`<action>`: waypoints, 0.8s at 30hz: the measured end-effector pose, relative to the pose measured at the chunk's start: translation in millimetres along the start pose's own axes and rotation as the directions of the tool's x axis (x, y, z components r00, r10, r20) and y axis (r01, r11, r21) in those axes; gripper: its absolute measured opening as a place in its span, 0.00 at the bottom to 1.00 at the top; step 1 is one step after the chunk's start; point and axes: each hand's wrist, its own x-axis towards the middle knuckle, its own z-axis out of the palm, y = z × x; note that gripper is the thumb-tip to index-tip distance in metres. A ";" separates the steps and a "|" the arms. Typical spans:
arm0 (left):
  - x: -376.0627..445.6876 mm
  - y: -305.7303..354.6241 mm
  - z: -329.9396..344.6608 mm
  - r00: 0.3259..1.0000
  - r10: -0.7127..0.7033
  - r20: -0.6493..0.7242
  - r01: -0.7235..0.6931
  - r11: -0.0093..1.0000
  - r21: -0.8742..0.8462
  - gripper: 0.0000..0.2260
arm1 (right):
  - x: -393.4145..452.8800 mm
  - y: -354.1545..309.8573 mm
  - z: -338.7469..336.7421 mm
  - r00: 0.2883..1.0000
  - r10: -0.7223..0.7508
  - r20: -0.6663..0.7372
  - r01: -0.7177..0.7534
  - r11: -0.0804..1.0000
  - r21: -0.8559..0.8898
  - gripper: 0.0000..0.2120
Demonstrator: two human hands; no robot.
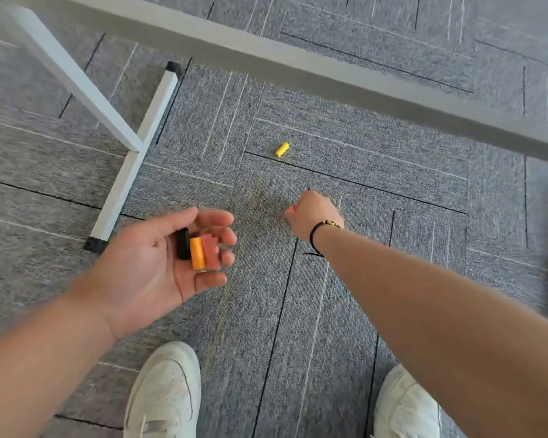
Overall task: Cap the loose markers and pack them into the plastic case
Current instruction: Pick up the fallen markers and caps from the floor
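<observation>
Left hand (159,257) palm up and cupped, fingers relaxed, cradling black cap (182,244), orange cap (197,253) and pink-red cap (210,250) side by side, right hand (314,214) lowered to grey carpet (345,295), fingers curled on a small reddish item (291,209), identity unclear, yellow cap (282,149) lying loose on carpet beyond, white shoes (165,393) below, plastic case not in view.

Head camera, looking steeply down at carpet (361,172), hands close.

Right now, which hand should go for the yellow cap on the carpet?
Right, probably. The right hand is down at the carpet, nearer the yellow cap, though it seems to pinch something red already. The left hand is palm up, cradling black, orange and red caps, so reaching would risk spilling them.
</observation>
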 end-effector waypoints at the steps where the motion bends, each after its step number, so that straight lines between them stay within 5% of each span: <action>1: -0.6 -1.1 0.0 1.000 -0.002 0.012 0.002 1.000 -0.010 0.17 | 2.9 1.4 2.2 1.000 0.006 0.020 -0.006 1.000 0.012 0.09; 4: -1.8 -2.9 -0.5 1.000 -0.006 0.006 0.006 1.000 -0.024 0.17 | -3.8 6.3 -8.6 0.981 -0.014 0.194 -0.044 0.955 0.294 0.13; 5: -1.4 -3.2 -0.5 1.000 -0.012 -0.002 0.012 0.999 -0.030 0.18 | -11.9 9.6 -17.2 0.957 -0.033 0.288 -0.121 0.858 0.499 0.12; 7: -0.6 -2.2 0.8 0.999 -0.019 -0.026 0.018 0.999 -0.046 0.20 | -34.7 16.9 -37.4 0.855 -0.158 0.494 -0.370 0.481 0.795 0.10; 8: 0.3 -1.7 1.5 0.999 -0.021 -0.038 0.020 0.999 -0.047 0.20 | -45.9 21.6 -44.7 0.801 -0.255 0.541 -0.455 0.327 0.828 0.09; 10: 4.7 -2.9 2.8 0.997 -0.030 -0.068 0.028 0.999 -0.040 0.20 | -66.2 31.3 -54.5 0.718 -0.422 0.554 -0.528 0.190 0.828 0.08; 14: 22.6 -10.1 7.4 0.981 -0.048 -0.187 0.057 0.998 0.038 0.19 | -96.4 42.1 -65.6 0.640 -0.599 0.481 -0.563 0.061 0.824 0.08; 19: 57.9 -18.6 11.9 0.945 -0.067 -0.320 0.150 0.959 0.240 0.14 | -112.7 54.5 -82.0 0.579 -0.705 0.409 -0.476 0.115 0.872 0.12; 24: 117.4 -13.3 24.7 0.927 0.119 -0.357 0.159 0.735 0.659 0.10 | -122.2 82.1 -96.8 0.539 -0.767 0.348 -0.486 0.054 0.872 0.10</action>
